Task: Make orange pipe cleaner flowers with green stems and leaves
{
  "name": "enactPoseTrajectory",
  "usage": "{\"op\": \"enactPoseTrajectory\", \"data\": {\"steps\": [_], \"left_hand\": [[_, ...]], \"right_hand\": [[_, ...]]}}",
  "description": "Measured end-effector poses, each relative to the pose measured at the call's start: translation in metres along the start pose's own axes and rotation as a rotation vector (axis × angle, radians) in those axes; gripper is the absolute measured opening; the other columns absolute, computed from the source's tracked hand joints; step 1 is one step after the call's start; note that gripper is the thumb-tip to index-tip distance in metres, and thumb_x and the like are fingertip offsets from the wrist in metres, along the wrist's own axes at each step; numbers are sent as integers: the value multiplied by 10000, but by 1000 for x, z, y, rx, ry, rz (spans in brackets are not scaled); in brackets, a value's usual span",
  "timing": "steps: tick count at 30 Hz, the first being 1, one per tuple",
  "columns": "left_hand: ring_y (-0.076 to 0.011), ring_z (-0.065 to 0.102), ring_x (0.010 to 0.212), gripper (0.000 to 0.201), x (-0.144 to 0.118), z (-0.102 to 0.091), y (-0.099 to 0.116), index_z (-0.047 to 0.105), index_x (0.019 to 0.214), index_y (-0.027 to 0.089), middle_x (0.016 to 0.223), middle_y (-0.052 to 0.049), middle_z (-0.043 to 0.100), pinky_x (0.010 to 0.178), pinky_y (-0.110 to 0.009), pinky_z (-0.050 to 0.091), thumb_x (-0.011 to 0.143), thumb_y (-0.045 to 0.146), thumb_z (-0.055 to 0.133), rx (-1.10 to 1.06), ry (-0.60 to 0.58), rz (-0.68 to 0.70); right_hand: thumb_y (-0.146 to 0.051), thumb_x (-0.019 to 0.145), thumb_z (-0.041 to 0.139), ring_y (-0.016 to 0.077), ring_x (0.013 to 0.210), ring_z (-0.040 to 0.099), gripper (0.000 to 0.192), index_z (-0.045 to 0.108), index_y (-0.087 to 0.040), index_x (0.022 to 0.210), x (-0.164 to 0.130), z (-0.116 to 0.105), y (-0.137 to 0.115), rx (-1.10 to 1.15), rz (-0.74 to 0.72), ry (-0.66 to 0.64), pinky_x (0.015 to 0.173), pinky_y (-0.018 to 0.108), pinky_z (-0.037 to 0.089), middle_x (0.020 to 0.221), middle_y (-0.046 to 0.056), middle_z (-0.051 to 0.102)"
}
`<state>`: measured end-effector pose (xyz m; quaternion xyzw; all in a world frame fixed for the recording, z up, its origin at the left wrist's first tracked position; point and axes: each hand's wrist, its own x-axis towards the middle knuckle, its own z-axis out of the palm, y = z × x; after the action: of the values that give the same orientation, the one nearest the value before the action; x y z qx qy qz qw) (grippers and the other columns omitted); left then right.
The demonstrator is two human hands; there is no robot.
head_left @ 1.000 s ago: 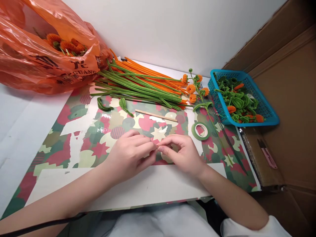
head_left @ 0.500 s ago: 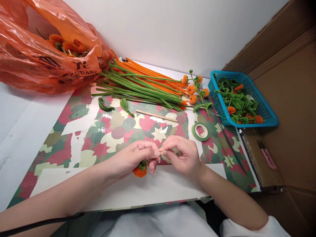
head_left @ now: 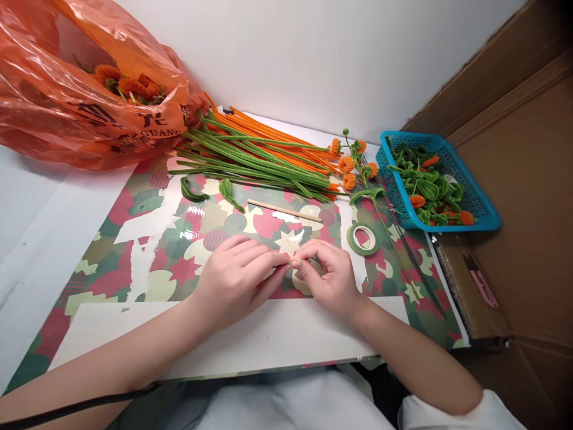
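Patterned paper mat [head_left: 147,239] covers the surface; left hand [head_left: 237,278] and right hand [head_left: 329,275] meet fingertip to fingertip above it, both curled nearly closed, pinching something small and pale between them, too hidden to identify. Green tape roll [head_left: 363,239] just right of them; wooden stick [head_left: 284,210] beyond.

A plain white wall [head_left: 313,54] rises straight behind the table [head_left: 31,227], evenly lit, with no window showing in it. The table has a white top, and much of it lies under a patterned sheet [head_left: 147,239] printed with red, green and cream leaf shapes, glossy enough to catch small glints of light. On the right, a tall panel of brown cardboard [head_left: 528,149] stands at a slant and closes that side off.
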<state>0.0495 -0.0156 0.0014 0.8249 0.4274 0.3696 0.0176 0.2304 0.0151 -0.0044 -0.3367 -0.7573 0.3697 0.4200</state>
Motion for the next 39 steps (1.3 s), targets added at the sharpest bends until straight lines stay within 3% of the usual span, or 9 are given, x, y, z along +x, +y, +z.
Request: {"op": "enactPoseTrajectory", "data": {"steps": [5,8,12,15,21,24,28,31,39], "left_hand": [[-113,549,534,67,0,-3,3,631,838,168,631,14,665,612,-275,400,864,137,578,-131,-28,-89],[-100,527,535,120,3,-8,5,653,806,175,636,17,660,575,-248,405,885,203,566,-388,-173,-340],[-84,494,505,257,9,-15,4,652,752,164,655,1,641,456,-201,384,898,351,553,-903,-455,-738],[-71,479,490,300,11,-14,0,641,731,155,647,-3,638,439,-182,378,872,414,587,-1184,-583,-889],[-102,548,570,314,10,-9,-1,632,737,157,630,-15,641,495,-191,424,842,452,607,-1325,-640,-919],[-84,492,519,284,11,-11,3,639,755,160,658,-9,639,451,-189,385,836,431,611,-1124,-547,-869],[-96,514,559,161,11,-12,7,689,738,172,633,-4,650,484,-200,372,815,306,642,-703,-336,-626],[-93,500,521,196,11,-11,7,688,696,176,566,5,634,474,-203,369,842,278,606,-630,-280,-553],[-79,494,504,288,11,-12,2,680,710,146,662,-30,664,440,-184,389,855,382,602,-1050,-525,-826]], "right_hand": [[-134,860,594,119,634,608,102,619,-189,777,0,1,1,8,-37,18,583,241,490,718,12,675],[-125,863,585,124,642,610,101,616,-192,795,1,0,3,1,-108,7,595,250,491,713,12,670],[-103,866,553,136,656,608,118,595,-198,812,1,-2,3,-2,-200,-22,631,278,496,695,9,653],[-109,876,535,144,654,603,122,584,-200,812,1,-2,1,28,-237,-35,639,292,499,672,11,645],[-134,879,542,140,621,587,115,576,-198,790,-1,0,1,133,-183,-26,601,283,488,636,8,631],[-157,874,555,134,616,589,122,573,-200,762,-3,1,2,96,-131,1,573,269,482,649,8,632],[-185,874,571,126,594,576,144,572,-198,730,-3,4,3,21,-104,30,568,265,480,640,7,634],[-184,873,572,121,580,566,159,564,-198,715,-3,5,3,-7,-108,46,567,260,475,625,1,628],[-182,875,560,120,571,546,190,526,-204,689,-3,5,3,-2,-133,48,551,256,452,602,-12,578]]}}
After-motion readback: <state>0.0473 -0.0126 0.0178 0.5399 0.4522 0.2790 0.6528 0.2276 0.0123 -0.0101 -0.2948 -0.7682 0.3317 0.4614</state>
